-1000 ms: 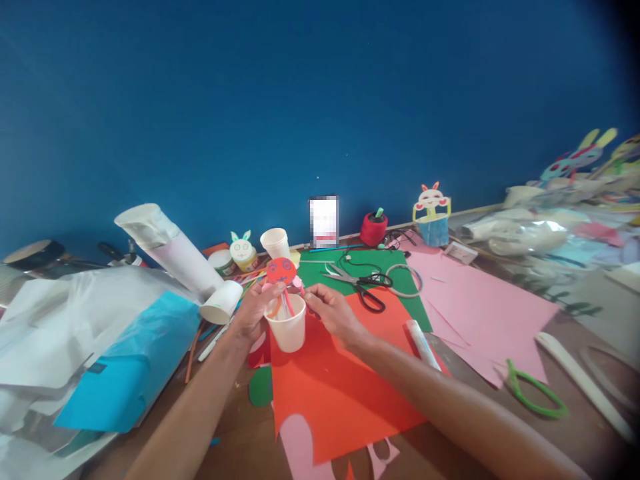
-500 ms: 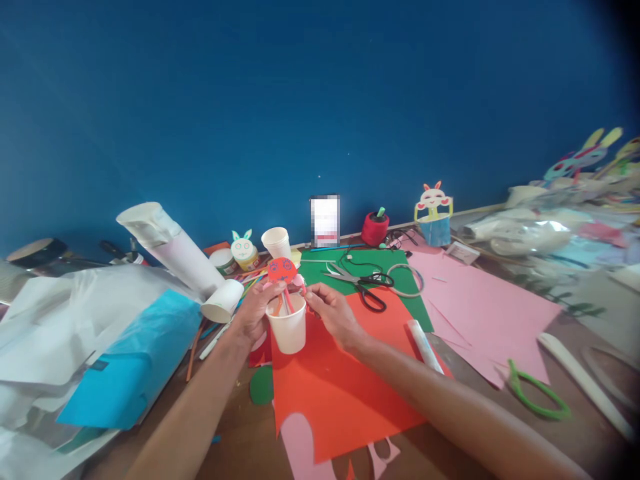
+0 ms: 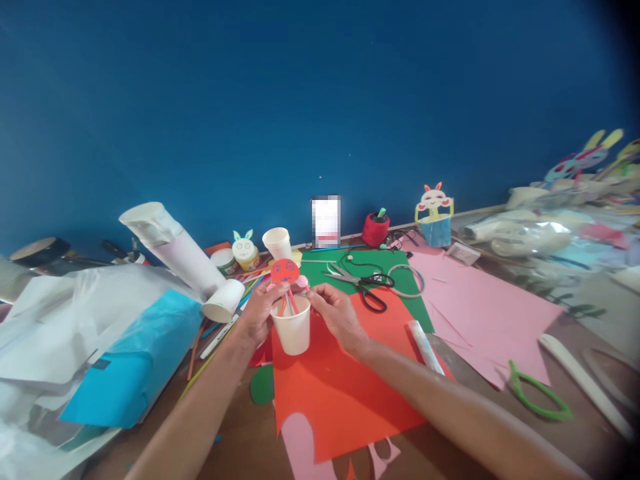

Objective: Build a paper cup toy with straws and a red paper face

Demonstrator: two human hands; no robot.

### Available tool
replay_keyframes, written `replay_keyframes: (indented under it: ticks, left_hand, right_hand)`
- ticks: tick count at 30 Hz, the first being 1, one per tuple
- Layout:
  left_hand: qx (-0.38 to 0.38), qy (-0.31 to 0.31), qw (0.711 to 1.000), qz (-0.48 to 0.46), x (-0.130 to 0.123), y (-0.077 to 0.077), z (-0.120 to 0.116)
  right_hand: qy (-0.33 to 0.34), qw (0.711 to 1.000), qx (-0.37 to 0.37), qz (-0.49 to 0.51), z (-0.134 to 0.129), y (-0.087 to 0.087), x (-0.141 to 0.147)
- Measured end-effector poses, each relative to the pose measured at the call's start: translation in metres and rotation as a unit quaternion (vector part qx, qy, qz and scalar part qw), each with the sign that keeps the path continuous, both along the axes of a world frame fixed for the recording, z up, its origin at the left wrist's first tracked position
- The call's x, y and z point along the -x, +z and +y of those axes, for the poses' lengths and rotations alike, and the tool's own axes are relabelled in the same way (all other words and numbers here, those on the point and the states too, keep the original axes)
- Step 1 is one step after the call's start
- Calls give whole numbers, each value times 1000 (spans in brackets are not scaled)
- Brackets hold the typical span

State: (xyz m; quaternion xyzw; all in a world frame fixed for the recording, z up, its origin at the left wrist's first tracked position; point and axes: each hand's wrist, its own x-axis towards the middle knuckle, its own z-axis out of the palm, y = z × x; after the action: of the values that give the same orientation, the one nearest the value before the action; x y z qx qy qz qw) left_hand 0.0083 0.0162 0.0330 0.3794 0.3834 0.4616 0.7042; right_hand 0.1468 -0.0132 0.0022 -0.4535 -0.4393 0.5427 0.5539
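A white paper cup [image 3: 293, 333] is held over the orange paper sheet [image 3: 345, 400]. My left hand [image 3: 260, 310] is closed on the cup's left side, its thumb near the rim. Above the cup stands a red paper face [image 3: 285, 270] with blue drawn features, on pink-red strips [image 3: 292, 300] that run down into the cup. A small pink paper piece [image 3: 301, 282] sits at the face's lower right. My right hand [image 3: 336, 312] pinches at the cup's right rim, beside that pink piece; what lies between its fingertips is too small to make out.
Black-handled scissors [image 3: 367, 283] and a tape ring [image 3: 406, 280] lie on green paper [image 3: 320, 267] beyond my right hand. A glue tube [image 3: 425, 347] rests on the orange sheet's right edge. A tipped paper cup [image 3: 223, 301] and a blue packet [image 3: 137, 360] are at left; pink paper [image 3: 500, 320] spreads at right.
The cup and the red face have shifted slightly to the right, with the face tilting a little. My right fingertips stay by the rim, and the pink piece shows more clearly.
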Motion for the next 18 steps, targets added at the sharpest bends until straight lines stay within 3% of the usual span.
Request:
replay_keyframes:
  ticks: [11,18]
  left_hand:
    - [1,32,999,-3,-3,3,-2]
    - [-5,14,1000,4,-2,2,-1]
  right_hand:
    - [-3,999,-13,30,-1,2,-2]
    - [1,998,-2,59,1,-1,-1]
